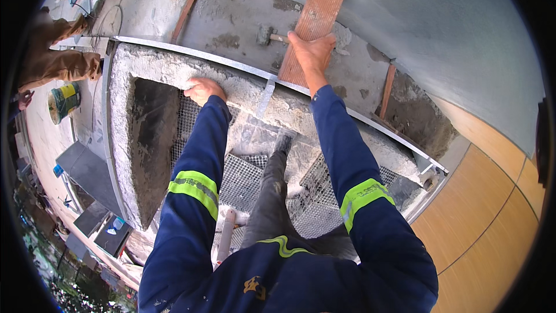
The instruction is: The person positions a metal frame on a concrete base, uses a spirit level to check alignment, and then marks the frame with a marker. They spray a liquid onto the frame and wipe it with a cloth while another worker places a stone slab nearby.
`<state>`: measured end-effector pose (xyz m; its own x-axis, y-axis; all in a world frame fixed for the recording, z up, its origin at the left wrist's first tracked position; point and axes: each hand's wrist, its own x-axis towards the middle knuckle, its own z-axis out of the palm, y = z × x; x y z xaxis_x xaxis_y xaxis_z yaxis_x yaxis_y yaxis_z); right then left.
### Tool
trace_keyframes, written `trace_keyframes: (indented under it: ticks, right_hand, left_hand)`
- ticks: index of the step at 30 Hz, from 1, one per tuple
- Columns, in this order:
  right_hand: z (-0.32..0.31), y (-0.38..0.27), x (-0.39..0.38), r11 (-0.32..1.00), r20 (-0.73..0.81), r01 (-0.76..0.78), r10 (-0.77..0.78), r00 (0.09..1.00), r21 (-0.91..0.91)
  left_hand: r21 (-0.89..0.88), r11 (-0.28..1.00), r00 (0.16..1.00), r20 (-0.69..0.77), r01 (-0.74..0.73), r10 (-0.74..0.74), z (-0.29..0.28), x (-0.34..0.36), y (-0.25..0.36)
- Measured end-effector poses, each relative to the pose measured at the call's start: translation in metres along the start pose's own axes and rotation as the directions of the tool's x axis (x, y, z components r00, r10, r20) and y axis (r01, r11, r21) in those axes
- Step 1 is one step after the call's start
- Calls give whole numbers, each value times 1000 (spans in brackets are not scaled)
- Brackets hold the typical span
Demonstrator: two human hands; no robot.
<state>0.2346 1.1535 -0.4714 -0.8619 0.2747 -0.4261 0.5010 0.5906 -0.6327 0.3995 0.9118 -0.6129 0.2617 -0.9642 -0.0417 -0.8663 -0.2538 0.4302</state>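
Observation:
My right hand (313,52) is closed round the handle of a hammer (264,35), whose dusty grey head points left. Under that hand lies a long reddish ribbed tile (322,1), slanting across the grey mortar bed (243,14). My left hand (207,88) rests on the rough whitish concrete rim (156,61) of an opening, its fingers curled over the edge. A metal strip (231,62) runs along the rim between the two hands. What lies under my left fingers is hidden.
Black perforated grid panels (242,181) lie below, around my boot (284,141). Narrow reddish strips (186,14) cross the mortar bed. A bucket (63,103) and another person's brown-trousered legs (63,66) are at left. Wooden panels (475,214) and a grey wall (440,29) stand at right.

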Motion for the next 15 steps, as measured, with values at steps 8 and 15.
trace_keyframes:
  ticks: [8, 15]
  right_hand:
    - [22, -25, -4, 999, -98, -43, 42, 994, -9]
    - [17, -30, -3, 997, -21, -75, 75, 997, 19]
  left_hand:
    - [40, 999, 1000, -2, 8, -8, -1, -1, 7]
    - [51, 999, 999, 44, 0, -3, -10, -11, 17]
